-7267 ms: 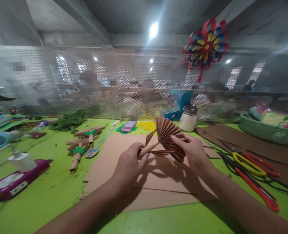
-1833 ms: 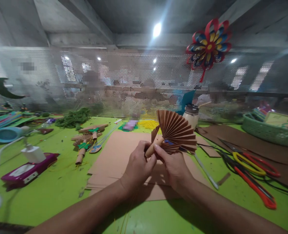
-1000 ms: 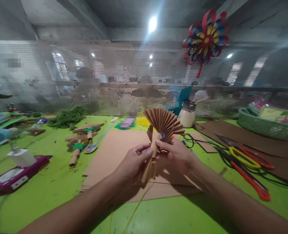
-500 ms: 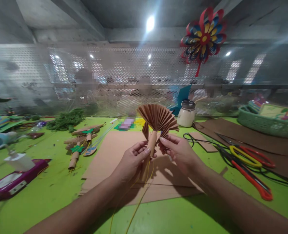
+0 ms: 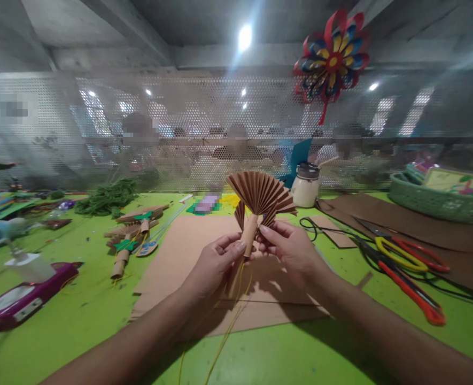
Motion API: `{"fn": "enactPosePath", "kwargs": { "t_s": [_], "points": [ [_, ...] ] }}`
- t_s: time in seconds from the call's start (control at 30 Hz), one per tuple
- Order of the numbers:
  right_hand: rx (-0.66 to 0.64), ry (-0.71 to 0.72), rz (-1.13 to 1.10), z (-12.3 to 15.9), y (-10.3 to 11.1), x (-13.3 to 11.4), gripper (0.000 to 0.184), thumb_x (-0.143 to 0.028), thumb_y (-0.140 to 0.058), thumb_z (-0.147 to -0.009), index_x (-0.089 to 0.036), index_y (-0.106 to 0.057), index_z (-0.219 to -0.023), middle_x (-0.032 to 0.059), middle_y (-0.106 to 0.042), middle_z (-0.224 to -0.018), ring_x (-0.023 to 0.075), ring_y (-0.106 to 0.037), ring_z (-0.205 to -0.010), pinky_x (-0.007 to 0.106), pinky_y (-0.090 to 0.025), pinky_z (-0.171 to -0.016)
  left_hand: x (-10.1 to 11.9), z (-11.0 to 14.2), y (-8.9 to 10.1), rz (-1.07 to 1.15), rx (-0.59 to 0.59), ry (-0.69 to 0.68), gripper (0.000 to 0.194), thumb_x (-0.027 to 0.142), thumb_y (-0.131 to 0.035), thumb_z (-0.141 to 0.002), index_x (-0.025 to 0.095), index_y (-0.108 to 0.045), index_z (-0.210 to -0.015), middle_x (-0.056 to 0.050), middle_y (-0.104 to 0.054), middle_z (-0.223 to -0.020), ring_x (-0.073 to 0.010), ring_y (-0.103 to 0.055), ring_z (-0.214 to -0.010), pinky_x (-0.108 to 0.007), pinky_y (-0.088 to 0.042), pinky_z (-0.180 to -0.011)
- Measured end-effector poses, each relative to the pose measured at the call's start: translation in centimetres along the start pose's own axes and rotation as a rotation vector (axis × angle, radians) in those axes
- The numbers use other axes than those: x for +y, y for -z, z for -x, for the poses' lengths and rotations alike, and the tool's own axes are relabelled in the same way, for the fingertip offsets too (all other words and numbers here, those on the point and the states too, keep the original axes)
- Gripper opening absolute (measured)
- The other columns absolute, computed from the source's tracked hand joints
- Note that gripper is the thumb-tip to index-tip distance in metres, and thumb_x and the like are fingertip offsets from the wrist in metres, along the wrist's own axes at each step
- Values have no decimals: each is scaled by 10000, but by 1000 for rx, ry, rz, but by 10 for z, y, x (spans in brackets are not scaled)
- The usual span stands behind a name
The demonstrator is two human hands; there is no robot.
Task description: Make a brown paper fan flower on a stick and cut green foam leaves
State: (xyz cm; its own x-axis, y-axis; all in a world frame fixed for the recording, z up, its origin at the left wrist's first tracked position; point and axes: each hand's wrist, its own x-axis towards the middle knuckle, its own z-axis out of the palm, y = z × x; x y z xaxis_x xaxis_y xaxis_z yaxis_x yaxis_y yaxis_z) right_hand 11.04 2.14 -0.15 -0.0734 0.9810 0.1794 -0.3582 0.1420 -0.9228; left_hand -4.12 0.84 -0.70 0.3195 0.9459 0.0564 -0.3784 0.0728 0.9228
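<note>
Over the brown paper sheets (image 5: 176, 251) I hold up a paper craft made of a rolled brown paper tube (image 5: 250, 235) topped by a pleated brown paper fan (image 5: 258, 190). Smaller folded fans flank the tube. My left hand (image 5: 222, 259) is closed around the tube, thumb on its front. The fingers of my right hand (image 5: 288, 246) pinch the lower right pleats beside the tube; the fingertips behind are partly hidden. Yellow string (image 5: 230, 334) hangs from the tube's lower end down to the front of the table.
Similar finished paper figures (image 5: 124, 246) and green yarn (image 5: 108, 195) lie left, near a purple power strip (image 5: 23, 299). On the right are scissors (image 5: 400, 254), a red cutter (image 5: 415, 294), brown card (image 5: 364, 211) and a green basket (image 5: 436, 198). A jar (image 5: 305, 187) stands behind.
My right fingers have shifted slightly left, closer to the tube, and the fan has spread a little to the right. The left hand keeps its hold on the tube.
</note>
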Motion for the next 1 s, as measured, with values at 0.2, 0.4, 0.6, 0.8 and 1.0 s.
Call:
{"fn": "enactPosePath", "kwargs": {
  "t_s": [0.2,0.4,0.6,0.8,1.0],
  "points": [
    [8,28,5,2,-2,2,259,-356,-753,-674,-127,-651,-739,-11,-597,-626,91,-533,-529,228,-441,-497,1,1,-2,9,11,-20,328,248,-679,-767,107,-631,-1060,-127,-710,-951,-199,-666,-873,-293,-486,-811],
    [15,28,13,2,-2,4,257,-364,-742,-685,-131,-638,-722,-5,-614,-630,106,-571,-536,241,-456,-504,1,2,-2,26,18,11,302,214,-658,-785,97,-622,-1061,-126,-707,-940,-174,-662,-827,-262,-487,-766],
    [36,50,29,2,-3,5,232,-336,-727,-705,-130,-621,-705,-8,-603,-611,103,-558,-527,237,-460,-495,-2,0,4,13,34,-6,316,228,-653,-793,108,-617,-1082,-126,-694,-956,-167,-648,-802,-331,-480,-839],
    [75,67,-13,4,-8,6,228,-331,-728,-692,-133,-622,-727,-15,-602,-593,99,-549,-511,246,-475,-514,0,1,2,34,9,-11,367,251,-662,-786,113,-612,-1122,-133,-691,-964,-182,-644,-845,-317,-478,-837],
    [71,43,-74,5,-7,10,206,-306,-716,-714,-129,-619,-757,-8,-616,-622,95,-556,-518,238,-475,-521,-1,1,2,45,-50,-18,340,247,-612,-828,105,-606,-1137,-149,-671,-1020,-178,-623,-875,-309,-473,-829]
  ]
}}
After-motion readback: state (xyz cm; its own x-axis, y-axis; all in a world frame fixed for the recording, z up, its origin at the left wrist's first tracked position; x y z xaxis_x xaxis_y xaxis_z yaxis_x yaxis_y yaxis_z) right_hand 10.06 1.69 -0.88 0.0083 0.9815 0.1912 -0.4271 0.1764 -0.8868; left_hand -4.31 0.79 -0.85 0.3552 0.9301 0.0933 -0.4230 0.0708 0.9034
